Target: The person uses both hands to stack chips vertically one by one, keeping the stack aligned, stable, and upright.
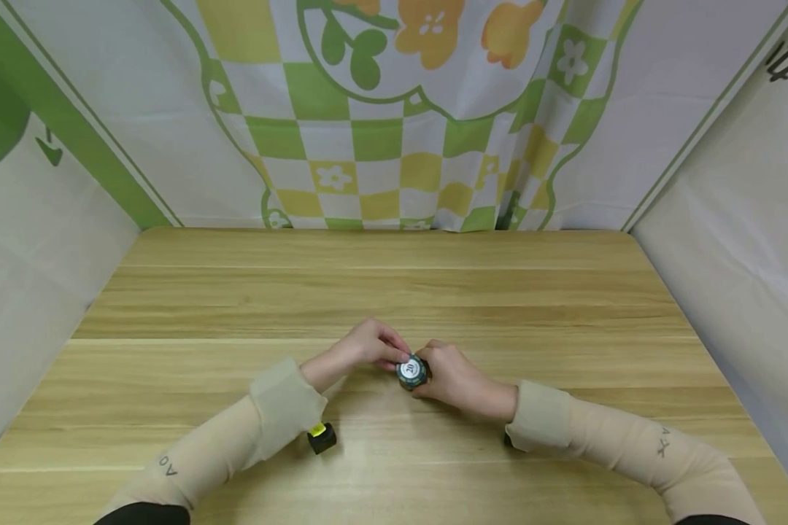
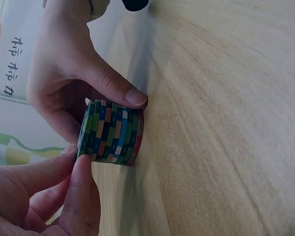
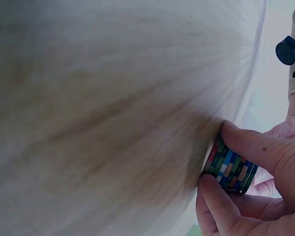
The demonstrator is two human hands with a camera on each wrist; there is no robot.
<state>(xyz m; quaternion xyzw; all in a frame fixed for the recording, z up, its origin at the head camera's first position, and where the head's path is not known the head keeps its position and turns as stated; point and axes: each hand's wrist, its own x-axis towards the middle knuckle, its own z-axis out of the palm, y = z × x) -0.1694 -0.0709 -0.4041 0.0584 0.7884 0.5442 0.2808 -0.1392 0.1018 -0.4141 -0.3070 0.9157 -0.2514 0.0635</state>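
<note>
A short stack of poker chips (image 1: pixel 411 372) stands on the table in front of the person. Its top chip is green with a white centre marked 20. Lower down, the left wrist view shows chips (image 2: pixel 113 132) with green, blue and orange edges, and a red one at the bottom. The right hand (image 1: pixel 460 380) grips the stack from the right, thumb and fingers round its sides close to the tabletop. From the left, the left hand (image 1: pixel 371 344) pinches the edge of the top chip between thumb and finger. Part of the stack is hidden behind the fingers.
The wooden table (image 1: pixel 394 292) spreads out around the hands. A black wrist camera (image 1: pixel 322 438) hangs under the left sleeve. At the back edge hangs a checked, flowered cloth (image 1: pixel 381 138), with white cloth walls at both sides.
</note>
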